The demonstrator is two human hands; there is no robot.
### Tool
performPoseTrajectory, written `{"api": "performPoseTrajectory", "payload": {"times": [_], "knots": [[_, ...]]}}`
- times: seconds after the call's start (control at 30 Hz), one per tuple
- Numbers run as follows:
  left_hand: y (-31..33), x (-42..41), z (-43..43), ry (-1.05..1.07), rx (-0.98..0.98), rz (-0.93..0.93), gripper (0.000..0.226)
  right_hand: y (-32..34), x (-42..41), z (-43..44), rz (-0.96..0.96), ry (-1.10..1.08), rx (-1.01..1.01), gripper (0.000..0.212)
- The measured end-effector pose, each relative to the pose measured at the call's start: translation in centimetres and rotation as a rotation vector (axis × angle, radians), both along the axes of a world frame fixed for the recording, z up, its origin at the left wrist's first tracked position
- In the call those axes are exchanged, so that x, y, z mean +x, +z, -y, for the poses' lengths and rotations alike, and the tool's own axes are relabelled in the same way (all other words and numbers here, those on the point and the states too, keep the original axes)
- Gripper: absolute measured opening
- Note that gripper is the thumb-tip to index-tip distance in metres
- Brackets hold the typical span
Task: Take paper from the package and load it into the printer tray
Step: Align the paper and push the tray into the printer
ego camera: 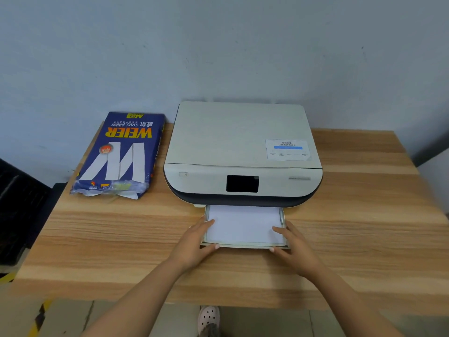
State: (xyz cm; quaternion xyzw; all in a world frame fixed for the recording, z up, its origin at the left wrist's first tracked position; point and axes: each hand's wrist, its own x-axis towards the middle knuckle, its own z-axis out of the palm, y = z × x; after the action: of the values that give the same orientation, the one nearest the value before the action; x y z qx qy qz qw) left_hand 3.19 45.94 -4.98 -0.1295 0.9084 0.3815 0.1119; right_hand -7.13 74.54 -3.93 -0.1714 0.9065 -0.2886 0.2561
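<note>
A wooden table [364, 215] carries everything seen here. On it, against the wall, an off-white inkjet printer [243, 142] is set, and all else is placed relative to it. To the printer's left, just beside it, a blue package of copy paper [119, 154] is laid flat, its near end torn open. From under the printer's front edge the paper tray [245, 245] is drawn out toward the person, and a stack of white paper [243, 224] is seen lying flat inside it, between the side guides.

The left hand [196, 244] is spread at the tray's left front corner, fingers extended over the paper's edge and thumb at the tray's front lip; nothing is gripped. The right hand [291, 244] is held likewise at the right front corner, open and flat.

The loading step appears done and the squaring or closing step is judged to be in hand. An even push from both hands would next be called for, so that the tray is slid straight under the printer without skewing.
</note>
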Motion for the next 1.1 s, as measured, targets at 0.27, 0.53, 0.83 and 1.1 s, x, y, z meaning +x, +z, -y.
{"api": "performPoseTrajectory", "payload": {"times": [0.27, 0.53, 0.83, 1.1], "knots": [[-0.7, -0.3, 0.2, -0.006, -0.089, -0.077, 0.066, -0.2, -0.6, 0.3, -0.028, -0.033, 0.017, 0.057], [-0.9, 3.2, -3.5, -0.283, -0.347, -0.417, 0.05, -1.5, 4.2, 0.1, -0.447, -0.024, -0.02, 0.05], [-2.4, 6.0, -4.9, -0.347, -0.52, -0.159, 0.064, -3.2, 7.1, 1.3, -0.461, 0.231, 0.276, 0.065], [-1.9, 3.0, -4.6, -0.289, -0.511, -0.111, 0.063, -2.5, 4.3, 2.9, -0.419, 0.21, 0.332, 0.063]]}}
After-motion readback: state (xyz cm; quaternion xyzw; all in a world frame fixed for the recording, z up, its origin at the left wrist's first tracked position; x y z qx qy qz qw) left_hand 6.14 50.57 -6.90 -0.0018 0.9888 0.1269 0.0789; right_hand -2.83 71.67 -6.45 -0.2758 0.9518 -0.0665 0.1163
